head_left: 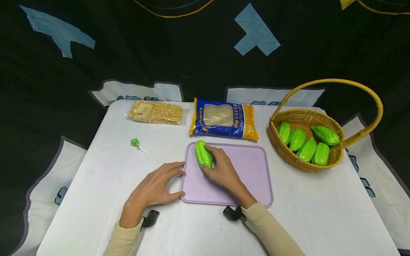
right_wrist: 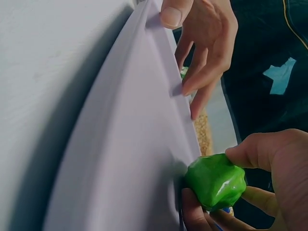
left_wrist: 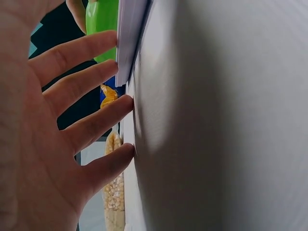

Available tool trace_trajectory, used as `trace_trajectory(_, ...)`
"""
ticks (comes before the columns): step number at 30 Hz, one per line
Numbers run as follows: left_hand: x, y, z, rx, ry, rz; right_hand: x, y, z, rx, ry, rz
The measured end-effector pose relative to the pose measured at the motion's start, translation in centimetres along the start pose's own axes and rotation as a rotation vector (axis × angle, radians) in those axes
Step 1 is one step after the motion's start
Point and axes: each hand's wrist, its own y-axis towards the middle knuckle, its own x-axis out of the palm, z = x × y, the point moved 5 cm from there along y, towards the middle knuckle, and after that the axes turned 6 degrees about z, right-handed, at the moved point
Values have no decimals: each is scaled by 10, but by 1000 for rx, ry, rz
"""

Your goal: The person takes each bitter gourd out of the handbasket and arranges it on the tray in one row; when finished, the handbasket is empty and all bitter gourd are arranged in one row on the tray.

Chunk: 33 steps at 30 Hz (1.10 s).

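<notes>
My right hand (head_left: pixel 222 169) pinches a glossy, ridged green fruit (head_left: pixel 203 155) like a star fruit between thumb and fingers. It is over the left part of a pale purple tray (head_left: pixel 246 170). In the right wrist view the fruit's lobed end (right_wrist: pixel 216 183) shows, with the thumb on one side and fingers around the other. My left hand (head_left: pixel 155 186) is spread at the tray's left edge, fingertips right at the rim. The left wrist view has those fingers (left_wrist: pixel 91 122) fairly straight, two of them against the tray's side (left_wrist: pixel 127 43).
A wicker basket (head_left: pixel 275 137) with a tall handle stands at the right, several similar green fruits (head_left: pixel 321 154) inside. Behind the tray lie a blue and yellow pasta bag (head_left: pixel 238 121) and a clear bag of corn kernels (head_left: pixel 163 113). A green lollipop (head_left: pixel 135 142) lies at the left.
</notes>
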Motion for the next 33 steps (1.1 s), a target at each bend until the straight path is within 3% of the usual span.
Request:
trace_trajectory(17, 0, -2, -1, -1, 2, 7, 20, 2, -13, 2, -39, -1)
trace_trajectory(27, 0, -1, 0, 4, -2, 10, 13, 0, -11, -2, -35, 0)
trace_trajectory(33, 0, -2, 0, 9, 2, 9, 2, -1, -7, 43, -11, -14)
